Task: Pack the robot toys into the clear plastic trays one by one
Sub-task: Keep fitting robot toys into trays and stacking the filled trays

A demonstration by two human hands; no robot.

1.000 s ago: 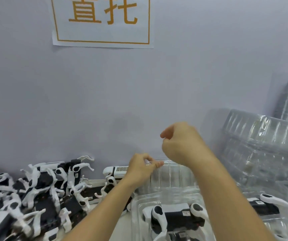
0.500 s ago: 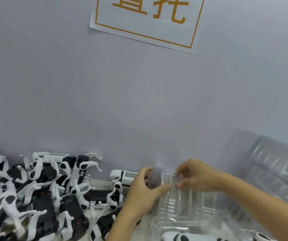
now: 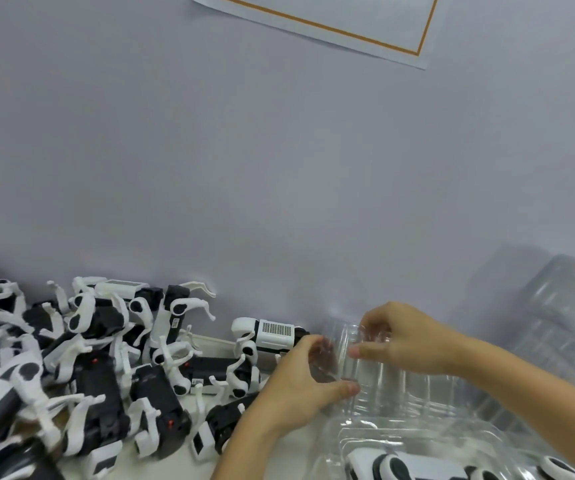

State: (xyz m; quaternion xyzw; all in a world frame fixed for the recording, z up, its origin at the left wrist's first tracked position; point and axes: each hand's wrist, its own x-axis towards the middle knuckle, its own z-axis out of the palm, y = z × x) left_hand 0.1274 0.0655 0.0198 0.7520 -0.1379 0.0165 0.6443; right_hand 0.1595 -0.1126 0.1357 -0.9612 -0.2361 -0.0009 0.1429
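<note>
Grey wall (image 3: 244, 168) behind; both the left hand (image 3: 300, 382) and right hand (image 3: 404, 337) pinch a clear tray (image 3: 400, 386), robot toys (image 3: 88, 368) heaped at nine o'clock.

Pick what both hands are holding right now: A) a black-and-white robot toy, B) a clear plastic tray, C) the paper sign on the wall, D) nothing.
B: the left hand and the right hand both pinch the edge of the clear plastic tray, while the robot toys lie untouched in a pile.

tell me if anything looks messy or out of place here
The robot toys lie in a tangled heap on the left, legs pointing every way. Otherwise nothing odd: both hands grip a clear tray.
</note>
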